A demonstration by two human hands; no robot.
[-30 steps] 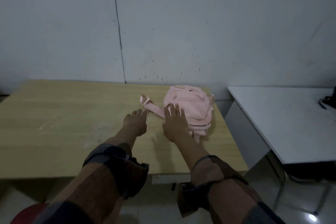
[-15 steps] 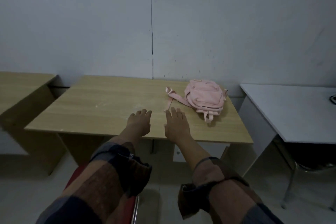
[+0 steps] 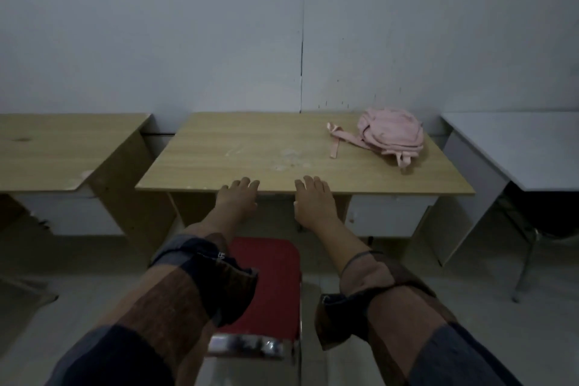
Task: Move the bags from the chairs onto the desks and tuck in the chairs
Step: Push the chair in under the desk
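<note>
A pink backpack (image 3: 391, 135) lies on the back right part of the wooden desk (image 3: 238, 147), its strap trailing left. My left hand (image 3: 238, 200) and my right hand (image 3: 313, 202) hover side by side at the desk's front edge, palms down, fingers spread, holding nothing. Both are well clear of the bag. Below my forearms stands a chair with a red seat (image 3: 269, 285) and a shiny metal back rail (image 3: 247, 345), pulled out from the desk.
A second wooden desk (image 3: 56, 150) stands to the left with a narrow gap between. A white desk (image 3: 526, 147) stands to the right, with a dark chair (image 3: 539, 219) on metal legs beneath it. A grey wall runs behind.
My hands have drawn back from beside the bag to the desk's front edge. The view has pulled away, showing the red chair and the left desk.
</note>
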